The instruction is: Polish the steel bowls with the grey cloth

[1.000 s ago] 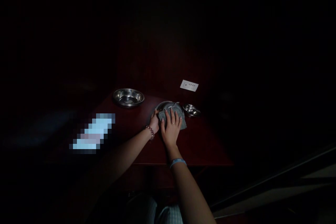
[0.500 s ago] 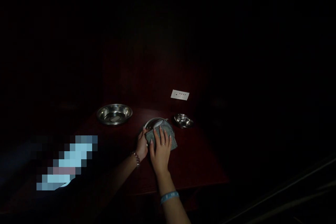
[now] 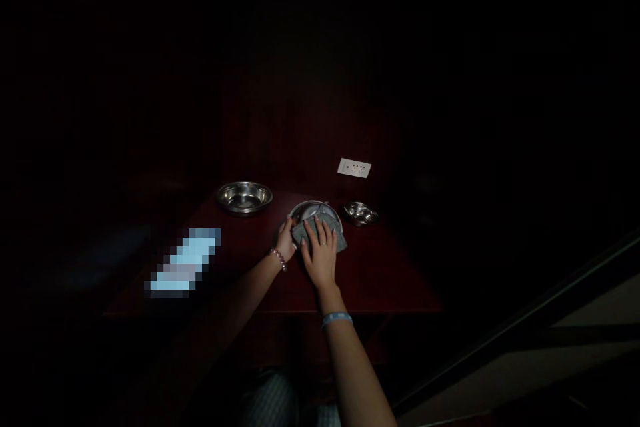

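The folded grey-green cloth and the bare right hand cover the near part of the round silver metal dish. Most fingers of the bare left hand are hidden by that dish. The bright pale-blue patch is blurred into big squares, so nobody can tell what it is. The bottom edge cuts off the right arm and the pale checked clothes.

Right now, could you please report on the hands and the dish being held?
Left hand gripping edge of metal dish. Right hand spread on grey cloth, over dish. Small metal bowl close on the right.
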The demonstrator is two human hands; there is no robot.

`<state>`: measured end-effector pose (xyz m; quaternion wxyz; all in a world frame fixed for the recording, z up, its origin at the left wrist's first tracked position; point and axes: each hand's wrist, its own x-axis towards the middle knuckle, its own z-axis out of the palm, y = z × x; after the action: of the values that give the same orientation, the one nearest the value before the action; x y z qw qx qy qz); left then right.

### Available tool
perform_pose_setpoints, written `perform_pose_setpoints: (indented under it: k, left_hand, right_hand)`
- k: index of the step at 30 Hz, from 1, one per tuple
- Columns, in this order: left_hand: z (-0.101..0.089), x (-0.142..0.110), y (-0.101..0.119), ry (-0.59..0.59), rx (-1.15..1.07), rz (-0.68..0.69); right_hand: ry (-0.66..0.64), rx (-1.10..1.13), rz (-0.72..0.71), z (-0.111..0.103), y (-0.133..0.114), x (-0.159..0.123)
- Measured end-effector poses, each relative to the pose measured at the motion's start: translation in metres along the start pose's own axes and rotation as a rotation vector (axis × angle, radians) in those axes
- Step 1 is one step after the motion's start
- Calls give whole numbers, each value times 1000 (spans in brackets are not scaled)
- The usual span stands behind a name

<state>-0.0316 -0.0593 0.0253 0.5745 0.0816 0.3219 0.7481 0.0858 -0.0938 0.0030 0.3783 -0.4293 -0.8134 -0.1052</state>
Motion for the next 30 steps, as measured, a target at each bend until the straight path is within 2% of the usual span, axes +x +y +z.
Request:
perform_pose_setpoints:
  k: [6, 11, 17, 20, 30]
  left_hand:
    - [-2, 1, -3, -43, -69, -11]
    - [0, -5, -3, 22, -67, -25]
    - [-2, 1, -15, -11, 25, -55]
    - [-5, 5, -17, 1, 58, -31]
    - [-4, 5, -15, 43, 41, -57]
  right_hand:
    - [-15, -53, -27, 2, 2, -1]
    - [-14, -14, -32, -1, 2, -1]
    - [106, 20, 70, 0, 12, -6]
    - [132, 26, 71, 2, 15, -8]
    - [94, 34, 59, 4, 13, -10]
